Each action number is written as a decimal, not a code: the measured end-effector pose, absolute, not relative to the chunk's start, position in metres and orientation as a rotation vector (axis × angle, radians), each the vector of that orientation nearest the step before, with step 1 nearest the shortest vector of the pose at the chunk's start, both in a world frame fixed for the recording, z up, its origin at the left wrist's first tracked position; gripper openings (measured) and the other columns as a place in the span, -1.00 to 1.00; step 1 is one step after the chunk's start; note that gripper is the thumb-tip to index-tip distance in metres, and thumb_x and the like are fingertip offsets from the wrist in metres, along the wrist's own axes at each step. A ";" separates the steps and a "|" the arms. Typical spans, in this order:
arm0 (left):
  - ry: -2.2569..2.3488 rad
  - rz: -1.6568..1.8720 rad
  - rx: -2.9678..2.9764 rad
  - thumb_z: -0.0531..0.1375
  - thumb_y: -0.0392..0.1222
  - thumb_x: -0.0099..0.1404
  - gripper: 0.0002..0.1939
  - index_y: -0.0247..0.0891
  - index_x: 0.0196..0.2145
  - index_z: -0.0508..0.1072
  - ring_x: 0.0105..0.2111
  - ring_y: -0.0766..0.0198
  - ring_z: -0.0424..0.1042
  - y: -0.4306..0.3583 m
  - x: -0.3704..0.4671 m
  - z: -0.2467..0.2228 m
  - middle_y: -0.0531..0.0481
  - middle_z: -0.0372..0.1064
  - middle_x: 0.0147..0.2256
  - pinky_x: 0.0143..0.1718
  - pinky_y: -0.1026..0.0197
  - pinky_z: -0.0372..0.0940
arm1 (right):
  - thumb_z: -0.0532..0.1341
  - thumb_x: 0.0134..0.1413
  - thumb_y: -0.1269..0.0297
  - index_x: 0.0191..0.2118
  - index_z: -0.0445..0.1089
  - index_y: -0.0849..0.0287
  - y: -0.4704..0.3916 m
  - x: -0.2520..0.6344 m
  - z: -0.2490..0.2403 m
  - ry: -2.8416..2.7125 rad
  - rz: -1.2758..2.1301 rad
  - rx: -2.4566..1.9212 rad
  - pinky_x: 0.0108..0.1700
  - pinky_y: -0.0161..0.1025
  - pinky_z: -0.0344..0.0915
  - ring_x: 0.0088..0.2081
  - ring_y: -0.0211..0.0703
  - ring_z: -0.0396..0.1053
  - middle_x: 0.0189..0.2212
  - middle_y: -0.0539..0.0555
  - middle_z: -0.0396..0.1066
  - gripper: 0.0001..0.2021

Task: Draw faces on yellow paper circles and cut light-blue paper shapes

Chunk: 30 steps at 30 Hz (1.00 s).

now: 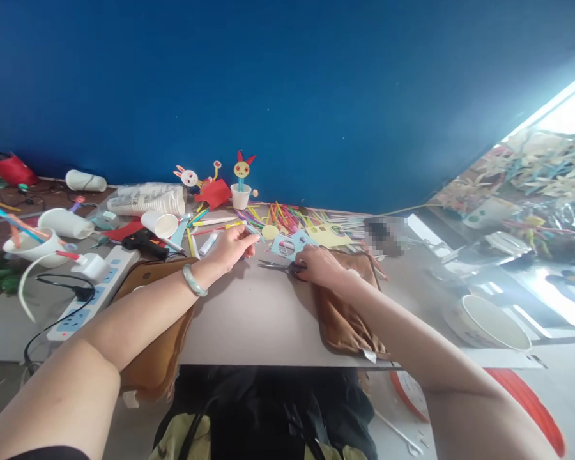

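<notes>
My right hand (316, 263) is closed around the handles of a pair of scissors (274, 266), whose blades point left over the table. Just behind it lies a light blue paper sheet (290, 244) with holes cut out. My left hand (237, 248) has thumb and fingers pinched together; what is between the fingertips is too small to make out. Beyond both hands spreads a heap of coloured sticks (280, 217), with a pale yellow cut paper sheet (333, 235) on top. A white cup (241, 197) holding a yellow-faced, red-eared figure stands behind.
Brown padded cushions lie under my left forearm (146, 345) and right forearm (338, 319). To the left are a power strip (100, 287), a black glue gun (144, 243) and stacked paper cups (146, 201). A white tub (493, 322) stands at the right edge. A blue wall (287, 102) rises behind.
</notes>
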<state>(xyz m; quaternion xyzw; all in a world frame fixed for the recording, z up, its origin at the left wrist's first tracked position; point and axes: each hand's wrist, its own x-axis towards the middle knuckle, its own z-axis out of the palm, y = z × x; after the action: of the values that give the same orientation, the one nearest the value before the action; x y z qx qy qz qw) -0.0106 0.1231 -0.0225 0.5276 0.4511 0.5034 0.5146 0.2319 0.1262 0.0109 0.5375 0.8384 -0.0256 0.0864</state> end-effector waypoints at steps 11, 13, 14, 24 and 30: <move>1.093 1.056 1.241 0.24 -0.16 0.12 -0.86 -0.24 -0.45 0.33 -0.61 0.41 0.35 0.115 -0.002 -0.016 0.16 0.32 -0.64 -0.56 0.38 0.21 | 0.20 0.09 0.42 -0.24 0.49 0.15 0.099 0.210 -0.003 2.540 -0.237 1.600 -0.23 -0.22 0.25 -0.18 0.03 0.49 -0.28 0.20 0.55 -0.85; 1.099 1.029 1.208 0.22 -0.18 0.12 -0.87 -0.24 -0.44 0.33 -0.62 0.40 0.35 0.114 -0.001 -0.016 0.15 0.31 -0.65 -0.57 0.38 0.19 | 0.19 0.09 0.43 -0.24 0.50 0.17 0.104 0.212 -0.003 2.561 -0.277 1.608 -0.24 -0.23 0.25 -0.17 0.03 0.48 -0.24 0.21 0.54 -0.84; 1.099 1.017 1.194 0.22 -0.18 0.12 -0.87 -0.24 -0.44 0.33 -0.62 0.39 0.36 0.114 -0.001 -0.017 0.14 0.31 -0.66 -0.58 0.38 0.19 | 0.21 0.07 0.43 -0.23 0.50 0.18 0.108 0.215 -0.002 2.572 -0.303 1.606 -0.25 -0.24 0.25 -0.16 0.03 0.48 -0.22 0.21 0.53 -0.85; 0.998 0.911 1.063 0.24 -0.10 0.17 -0.83 -0.27 -0.37 0.43 -0.59 0.36 0.39 0.115 0.002 -0.021 0.07 0.39 -0.55 -0.58 0.34 0.23 | 0.33 -0.04 0.16 -0.37 0.50 0.20 0.156 0.218 0.010 2.701 -1.288 1.619 -0.45 -0.34 0.18 -0.52 -0.31 0.30 -0.53 -0.05 0.43 -0.80; 0.755 0.832 0.906 0.28 -0.10 0.17 -0.79 -0.28 -0.30 0.43 -0.56 0.36 0.42 0.110 0.003 -0.017 -0.01 0.44 -0.36 -0.60 0.31 0.22 | 0.26 -0.04 0.16 -0.09 0.43 0.23 0.160 0.178 0.002 2.350 -2.484 1.300 -0.55 -0.38 0.09 -0.60 -0.34 0.28 -0.57 -0.08 0.40 -0.62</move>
<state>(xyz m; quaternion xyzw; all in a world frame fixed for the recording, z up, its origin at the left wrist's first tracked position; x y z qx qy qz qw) 0.0028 0.1104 -0.0171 0.4148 0.3455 0.3808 0.7507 0.1777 0.1600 0.0019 0.3436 0.6210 -0.6565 -0.2554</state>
